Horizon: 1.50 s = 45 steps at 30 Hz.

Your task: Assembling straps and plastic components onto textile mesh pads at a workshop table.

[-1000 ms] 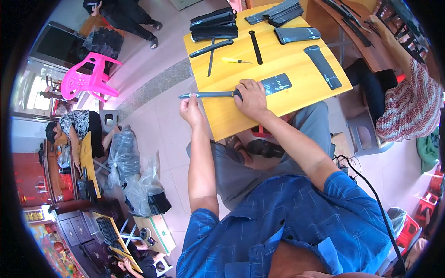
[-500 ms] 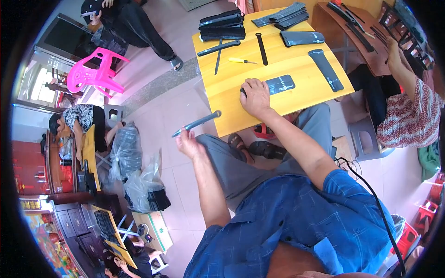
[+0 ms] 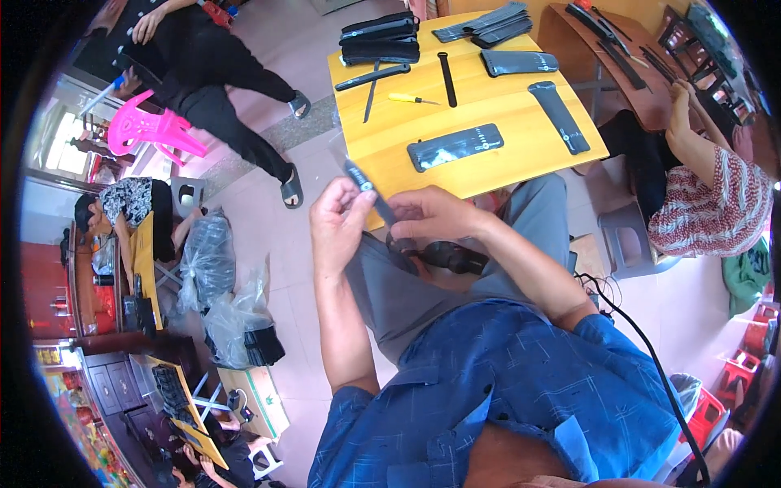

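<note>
At the far left, a bright pink plastic chair point(image 3: 150, 130) is standing on the pale tiled floor point(image 3: 277, 244), and below it clear plastic bags stuffed with dark goods point(image 3: 213, 281) are lying near a seated person in a patterned top point(image 3: 122, 203). Moving right, the left hand point(image 3: 338, 226) is closing around the lower part of a slim dark grey strip with a small white marking point(image 3: 366, 189), which is slanting up and to the left over the person's lap, just in front of the near edge of the yellow wooden bench point(image 3: 521, 138). The right hand point(image 3: 435, 215) is pinching the same strip at its lower end, fingers curled, the two hands almost touching. On the bench behind them, a flat black rectangular sleeve with white print point(image 3: 455, 146) is lying near the front edge; farther back a small yellow-handled screwdriver point(image 3: 411, 98) and a stack of black folded cases point(image 3: 380, 49) are resting. At the right, another person in a red patterned shirt point(image 3: 716, 215) is sitting beside a brown table point(image 3: 610, 57).
</note>
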Available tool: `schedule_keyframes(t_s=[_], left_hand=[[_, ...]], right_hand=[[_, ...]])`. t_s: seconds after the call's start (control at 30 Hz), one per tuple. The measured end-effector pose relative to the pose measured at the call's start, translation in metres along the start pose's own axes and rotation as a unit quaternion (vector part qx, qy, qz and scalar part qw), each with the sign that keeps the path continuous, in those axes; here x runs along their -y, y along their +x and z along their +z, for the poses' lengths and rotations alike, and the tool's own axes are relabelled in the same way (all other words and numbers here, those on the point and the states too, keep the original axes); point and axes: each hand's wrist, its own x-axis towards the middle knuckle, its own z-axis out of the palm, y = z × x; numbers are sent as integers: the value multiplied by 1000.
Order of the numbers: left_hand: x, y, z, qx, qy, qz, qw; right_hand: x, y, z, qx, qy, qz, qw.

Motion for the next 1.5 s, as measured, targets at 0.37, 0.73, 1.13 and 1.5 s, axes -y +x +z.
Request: schedule_keyframes(t_s=[0.37,0.73,1.13,1.5], left_hand=[[41,-20,63,65,-36,-80,994],[61,-23,98,73,-171,-220,958],[82,-4,102,70,-149,-272,948],[96,24,90,25,-62,-297,952]], right_hand=[[-6,-42,-26,-366,195,38,909],[-29,-51,-32,-405,287,31,867],[-33,-55,-65,-453,316,21,833],[-51,-78,-129,-457,94,55,883]])
